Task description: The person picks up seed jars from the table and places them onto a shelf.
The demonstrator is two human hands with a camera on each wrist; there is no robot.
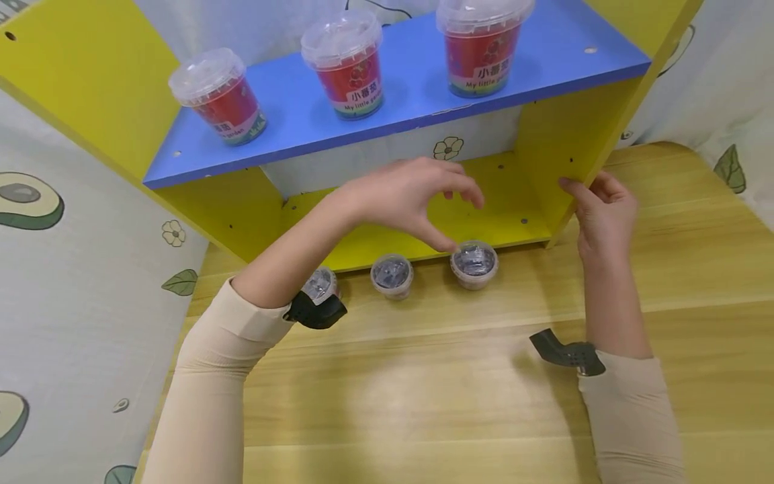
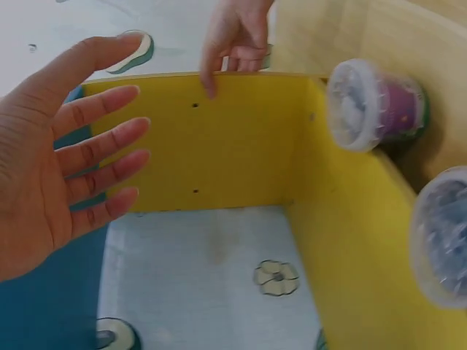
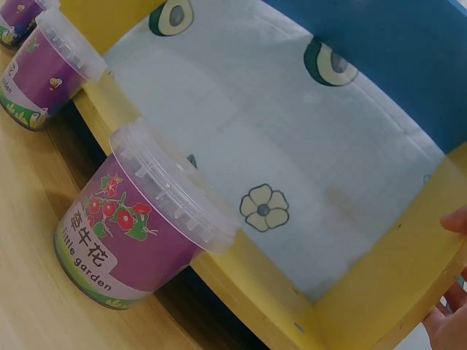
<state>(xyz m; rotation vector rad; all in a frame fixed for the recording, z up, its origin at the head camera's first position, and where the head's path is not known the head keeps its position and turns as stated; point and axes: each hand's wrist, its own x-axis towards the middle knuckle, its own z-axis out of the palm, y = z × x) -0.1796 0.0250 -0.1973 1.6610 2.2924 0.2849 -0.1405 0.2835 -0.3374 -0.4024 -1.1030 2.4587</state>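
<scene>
My left hand [image 1: 411,195] hovers in front of the lower compartment of the yellow and blue shelf [image 1: 399,125], fingers spread and slightly bent, holding nothing. In the left wrist view the same hand [image 2: 66,146] is beside the blue board. My right hand [image 1: 607,215] grips the front edge of the shelf's right side panel [image 1: 574,134], thumb inside and fingers outside. Three purple-labelled cups with clear lids stand on the table before the bottom board: a right cup [image 1: 474,264], a middle cup [image 1: 392,275] and a left cup [image 1: 319,285], partly hidden by my left arm.
On the blue board stand three red-labelled cups: left [image 1: 226,107], middle [image 1: 351,77] and right [image 1: 484,57]. The wooden table [image 1: 423,390] extends in front of the shelf. A patterned cloth [image 1: 78,269] hangs at the left and behind.
</scene>
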